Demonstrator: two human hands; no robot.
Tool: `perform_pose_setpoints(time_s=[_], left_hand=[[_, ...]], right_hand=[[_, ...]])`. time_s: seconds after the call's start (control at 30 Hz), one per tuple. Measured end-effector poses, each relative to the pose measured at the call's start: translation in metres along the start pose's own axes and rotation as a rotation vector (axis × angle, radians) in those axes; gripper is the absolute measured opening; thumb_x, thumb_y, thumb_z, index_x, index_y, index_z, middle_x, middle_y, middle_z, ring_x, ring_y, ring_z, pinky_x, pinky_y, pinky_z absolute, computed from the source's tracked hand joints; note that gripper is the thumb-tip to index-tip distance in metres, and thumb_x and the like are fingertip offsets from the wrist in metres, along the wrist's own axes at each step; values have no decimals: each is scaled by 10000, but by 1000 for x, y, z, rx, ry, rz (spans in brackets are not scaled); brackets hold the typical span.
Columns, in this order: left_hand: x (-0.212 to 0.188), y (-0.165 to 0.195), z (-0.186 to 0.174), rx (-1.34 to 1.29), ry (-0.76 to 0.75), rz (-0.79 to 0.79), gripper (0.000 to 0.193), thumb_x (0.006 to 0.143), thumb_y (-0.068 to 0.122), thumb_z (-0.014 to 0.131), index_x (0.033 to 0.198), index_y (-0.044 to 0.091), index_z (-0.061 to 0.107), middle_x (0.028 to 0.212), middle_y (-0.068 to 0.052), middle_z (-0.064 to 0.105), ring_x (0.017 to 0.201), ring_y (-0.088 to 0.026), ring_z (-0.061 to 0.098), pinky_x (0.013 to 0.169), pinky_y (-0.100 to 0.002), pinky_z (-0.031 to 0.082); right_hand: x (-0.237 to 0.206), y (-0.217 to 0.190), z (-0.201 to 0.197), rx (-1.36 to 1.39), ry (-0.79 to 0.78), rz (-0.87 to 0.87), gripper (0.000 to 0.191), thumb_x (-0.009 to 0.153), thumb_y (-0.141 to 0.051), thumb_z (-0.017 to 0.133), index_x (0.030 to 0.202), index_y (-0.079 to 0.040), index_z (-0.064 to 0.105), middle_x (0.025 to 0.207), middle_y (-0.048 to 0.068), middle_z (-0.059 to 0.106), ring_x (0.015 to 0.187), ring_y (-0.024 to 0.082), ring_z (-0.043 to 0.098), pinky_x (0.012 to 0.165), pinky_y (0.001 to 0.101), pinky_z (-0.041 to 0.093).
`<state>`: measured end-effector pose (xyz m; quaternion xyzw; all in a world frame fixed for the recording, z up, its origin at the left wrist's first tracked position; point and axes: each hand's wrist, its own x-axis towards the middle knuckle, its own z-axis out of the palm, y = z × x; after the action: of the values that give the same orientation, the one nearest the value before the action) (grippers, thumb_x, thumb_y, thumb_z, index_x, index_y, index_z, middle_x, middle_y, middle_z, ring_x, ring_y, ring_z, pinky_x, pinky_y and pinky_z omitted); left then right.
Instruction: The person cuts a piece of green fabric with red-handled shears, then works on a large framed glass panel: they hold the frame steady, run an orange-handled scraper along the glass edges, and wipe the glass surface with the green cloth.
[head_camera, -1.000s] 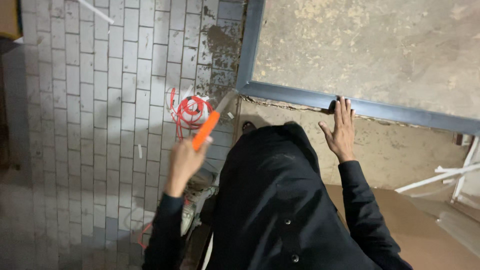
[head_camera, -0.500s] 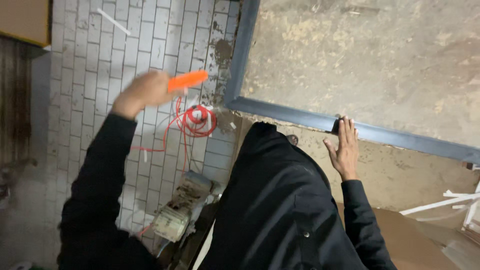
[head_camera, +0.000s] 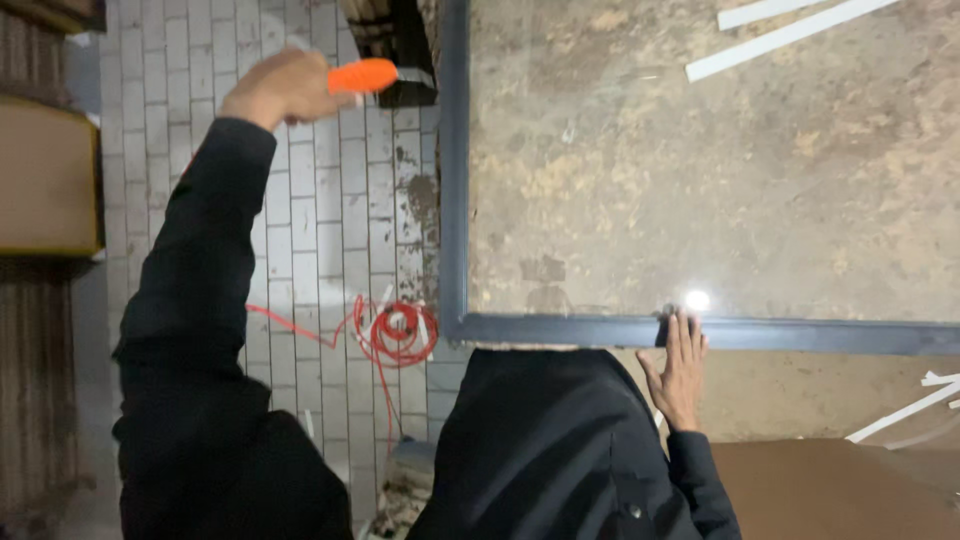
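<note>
Head view, left hand (head_camera: 283, 90) grip clamped on orange tool (head_camera: 363, 75) — long axis level, pointing right

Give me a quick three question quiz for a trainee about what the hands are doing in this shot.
1. True or false: the left hand is raised and grips an orange-handled tool.
2. What does the right hand rest on? A) the red coiled cord B) the dark metal frame C) a white strip
3. Fill in: the red coiled cord lies on the ____ floor.

Key
1. True.
2. B: the fingertips lie on the dark metal frame, at its lower bar.
3. Tiled: the tiled floor lies left of the frame.
</note>
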<state>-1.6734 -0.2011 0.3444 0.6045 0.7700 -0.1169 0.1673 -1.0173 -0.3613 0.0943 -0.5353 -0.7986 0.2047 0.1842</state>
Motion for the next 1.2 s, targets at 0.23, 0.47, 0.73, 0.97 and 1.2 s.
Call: perform_pose_setpoints(time_s=[0.23,0.47,0.73,0.97,1.2], left_hand=[[143,-33,-19,-142,250,62,493,1039,466,708,816,27,687,564,-116,596,466,-244,597,534,-432,516],[154,-14,-18,-186,41,95,561,1027,515,682,757,23,686,546,-101,603,448,-222,579,533,-419,498],[-4,23,56,-181,-549,210,466,794,529,717,867,71,755,552,-97,657,497,-213,630,545,-424,519],[-60,41,75,-152,-495,258,554,884,578,675,875,28,740,611,-135,620,573,-280,609,590,-441,506],[-51,100,62,-257,-667,465,562,889,575,659,794,23,715,575,-133,620,564,-277,617,591,-453,518]], right_hand=[[8,-6,-1,-3,-8,85,839,865,-338,696,1584,-66,359,1662,131,351,1571,375,251,1247,566,208],[16,-20,-4,8,15,136,808,894,-352,683,1578,-45,379,1660,150,363,1573,380,265,1253,567,213],[3,-15,-8,2,-16,121,882,918,-454,699,1599,-27,336,1678,168,325,1584,392,239,1264,576,204],[0,-6,-15,42,-80,69,950,891,-453,713,1625,-32,281,1701,167,284,1598,382,200,1280,567,168],[-1,-1,-18,160,-81,77,974,897,-461,711,1637,-22,254,1712,194,248,1607,372,189,1286,559,159]])
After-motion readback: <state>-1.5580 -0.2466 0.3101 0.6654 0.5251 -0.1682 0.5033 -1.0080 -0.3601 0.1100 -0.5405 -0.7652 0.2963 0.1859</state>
